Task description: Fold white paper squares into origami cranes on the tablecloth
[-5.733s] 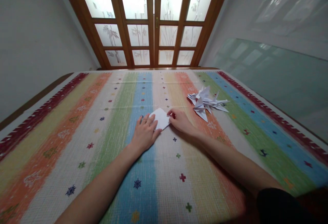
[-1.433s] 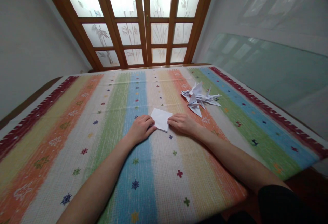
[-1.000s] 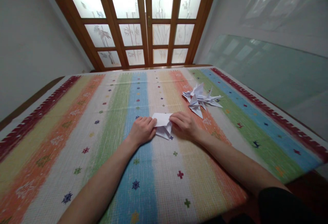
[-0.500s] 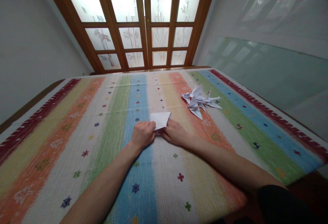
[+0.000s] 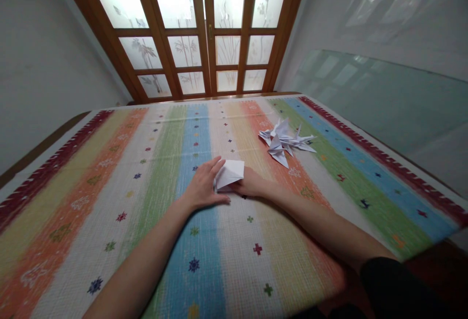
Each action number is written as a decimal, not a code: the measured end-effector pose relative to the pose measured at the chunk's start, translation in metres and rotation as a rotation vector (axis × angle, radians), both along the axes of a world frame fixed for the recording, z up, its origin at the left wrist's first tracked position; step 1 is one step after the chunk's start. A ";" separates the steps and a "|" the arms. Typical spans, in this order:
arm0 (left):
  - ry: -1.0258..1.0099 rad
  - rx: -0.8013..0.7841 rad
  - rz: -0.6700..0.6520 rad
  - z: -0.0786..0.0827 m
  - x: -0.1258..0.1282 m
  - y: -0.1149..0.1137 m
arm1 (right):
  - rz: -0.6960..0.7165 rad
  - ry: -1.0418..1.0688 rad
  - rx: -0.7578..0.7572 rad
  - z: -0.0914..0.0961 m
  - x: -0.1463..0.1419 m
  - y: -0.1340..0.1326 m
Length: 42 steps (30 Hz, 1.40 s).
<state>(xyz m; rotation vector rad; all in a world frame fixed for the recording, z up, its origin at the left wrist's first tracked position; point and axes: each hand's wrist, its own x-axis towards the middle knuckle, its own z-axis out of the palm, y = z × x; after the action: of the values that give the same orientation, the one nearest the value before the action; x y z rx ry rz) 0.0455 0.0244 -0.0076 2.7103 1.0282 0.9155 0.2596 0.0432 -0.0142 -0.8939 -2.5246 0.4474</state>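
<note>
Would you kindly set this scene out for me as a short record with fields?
Left hand: fingers and thumb spread at the left side of the folded paper
Right hand: at the paper's right side, fingertips hidden by it
Folded paper: white, between the hands
Paper figures: white, clustered beyond and to the right of the hands
Tablecloth: striped in several colours, with small motifs
Background: wooden-framed doors with patterned panes

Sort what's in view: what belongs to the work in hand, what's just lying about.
Work in hand:
folded white paper
left hand, spread at the paper's left edge
right hand, partly hidden behind the paper

Lying about:
paper figures, untouched, to the right
striped tablecloth, spread beneath
</note>
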 end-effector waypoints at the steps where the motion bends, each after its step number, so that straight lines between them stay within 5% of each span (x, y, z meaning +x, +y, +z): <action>1: 0.010 -0.076 -0.016 -0.001 -0.002 0.003 | 0.007 0.005 -0.020 0.002 0.003 -0.001; 5: 0.024 -0.278 -0.010 0.000 -0.006 0.010 | -0.029 -0.026 -0.095 0.011 0.012 -0.006; 14: -0.088 -0.447 0.101 0.006 -0.011 0.016 | -0.046 0.033 -0.061 0.020 0.016 -0.014; 27: 0.066 -0.268 0.450 0.008 0.022 0.006 | -0.068 0.067 -0.138 0.021 0.018 -0.017; 33: 0.174 -0.181 0.513 0.007 0.030 0.001 | -0.147 0.096 -0.203 0.027 0.017 -0.024; 42: 0.229 -0.134 0.569 0.005 0.030 0.001 | -0.316 0.083 -0.064 0.013 0.011 -0.022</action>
<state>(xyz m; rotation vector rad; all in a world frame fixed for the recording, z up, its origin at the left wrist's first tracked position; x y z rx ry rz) 0.0757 0.0255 -0.0025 2.4841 1.8908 0.5643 0.2707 0.0216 -0.0017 -1.2457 -2.2513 0.4551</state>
